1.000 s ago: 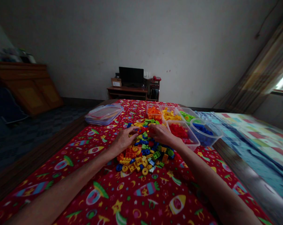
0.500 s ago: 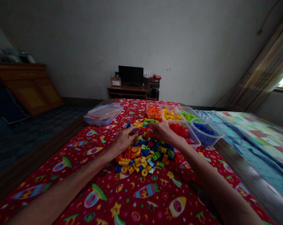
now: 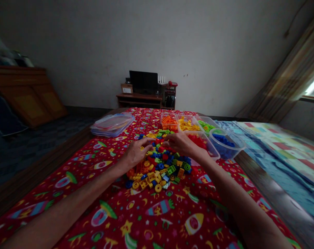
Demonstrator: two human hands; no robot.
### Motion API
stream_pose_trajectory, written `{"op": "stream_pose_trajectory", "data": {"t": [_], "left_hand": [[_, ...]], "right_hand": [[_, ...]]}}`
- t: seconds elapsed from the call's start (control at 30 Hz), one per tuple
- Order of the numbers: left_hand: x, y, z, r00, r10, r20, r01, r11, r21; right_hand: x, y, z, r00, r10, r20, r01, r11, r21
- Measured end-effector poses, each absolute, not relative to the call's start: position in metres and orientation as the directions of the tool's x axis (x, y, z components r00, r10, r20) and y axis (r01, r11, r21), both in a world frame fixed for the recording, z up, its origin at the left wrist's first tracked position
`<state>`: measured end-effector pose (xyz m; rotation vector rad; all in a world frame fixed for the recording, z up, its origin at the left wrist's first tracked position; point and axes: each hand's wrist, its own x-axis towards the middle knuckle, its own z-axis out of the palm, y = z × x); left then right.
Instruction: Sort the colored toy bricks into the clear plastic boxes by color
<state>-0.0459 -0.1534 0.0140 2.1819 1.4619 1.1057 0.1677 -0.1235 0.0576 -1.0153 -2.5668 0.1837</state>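
Note:
A heap of mixed plastic building bricks in yellow, blue, green, red and orange lies on the red patterned cloth. At its left edge, my left hand is open, with a gap between thumb and forefinger and no brick seen there. From the right, my right hand reaches over the far part of the heap. Its fingers are bent but apart, above some red bricks; their undersides are hidden. Just beyond this hand stands a clear box of red bricks.
Behind are clear boxes with orange bricks, yellow bricks and green bricks. A round tub at the right holds blue bricks. Stacked clear lids lie at the far left. A bed adjoins on the right.
The whole view has shifted slightly. Both hands stay over the heap in nearly the same pose, and no brick has visibly been moved.

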Motion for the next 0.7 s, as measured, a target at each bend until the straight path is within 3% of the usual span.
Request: {"op": "stream_pose_trajectory", "data": {"t": [0.2,0.3,0.37,0.5,0.6,0.7], "left_hand": [[-0.073,-0.132,-0.003,0.170,0.798,0.578,0.771,-0.473,0.426],[-0.086,-0.119,-0.017,0.157,0.806,0.571,0.813,-0.434,0.388],[-0.093,-0.113,-0.025,0.146,0.872,0.466,0.817,-0.372,0.440],[-0.099,-0.111,-0.031,0.143,0.965,0.220,0.781,-0.246,0.573],[-0.100,-0.115,-0.029,0.149,0.971,0.189,0.758,-0.235,0.608],[-0.100,-0.119,-0.027,0.132,0.972,0.195,0.752,-0.226,0.619]], "right_hand": [[0.133,-0.145,0.031,-0.787,0.587,0.191,0.580,0.809,-0.096],[0.125,-0.151,0.023,-0.781,0.598,0.178,0.606,0.795,-0.011],[0.124,-0.153,0.023,-0.777,0.605,0.172,0.613,0.790,-0.011],[0.135,-0.147,0.039,-0.724,0.639,0.259,0.631,0.766,-0.125],[0.158,-0.132,0.056,-0.605,0.707,0.366,0.701,0.691,-0.177],[0.192,-0.112,0.064,-0.461,0.775,0.433,0.812,0.565,-0.145]]}}
